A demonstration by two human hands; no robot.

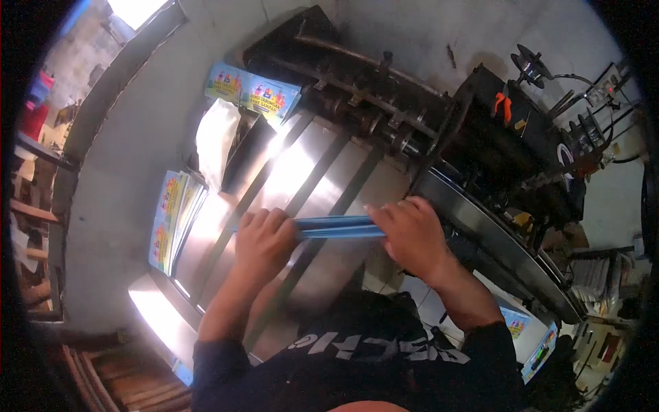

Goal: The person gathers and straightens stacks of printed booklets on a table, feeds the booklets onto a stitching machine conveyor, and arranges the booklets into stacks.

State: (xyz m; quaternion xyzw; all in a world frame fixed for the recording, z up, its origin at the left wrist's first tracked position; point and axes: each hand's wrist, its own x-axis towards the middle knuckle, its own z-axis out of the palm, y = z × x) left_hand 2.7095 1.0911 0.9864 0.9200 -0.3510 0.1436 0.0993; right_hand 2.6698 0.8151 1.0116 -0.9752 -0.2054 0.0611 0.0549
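- Left hand (264,240) and right hand (415,237), both mine, grasp a light-blue sheaf (336,227) by opposite ends, fingers curled over it
- Sheaf: slim, layered, seen nearly edge-on, held between my hands above the metal table (390,184); whether its lower edge touches the surface, I cannot tell
- Printed covers (257,93) at the table's far end: I read "BUKU TABUNGAN BANK SAMPAH", with cartoon figures on blue and yellow
- Stack of booklets (165,226) at the left edge: similar colours, pale page edges slightly fanned, lettering too small to read
- My black shirt (309,378): large white capitals, partly lost in folds, whole word unreadable
- Table: smooth sheet metal, strong glare, crossed by flat dark belts (357,184)
- White sheet (217,141): limp, curved, near the covers
- Machine (371,89) beyond: dark metal, rods, round collars
- Orange-handled tool (503,106) at its right, near a dark spool (530,66)
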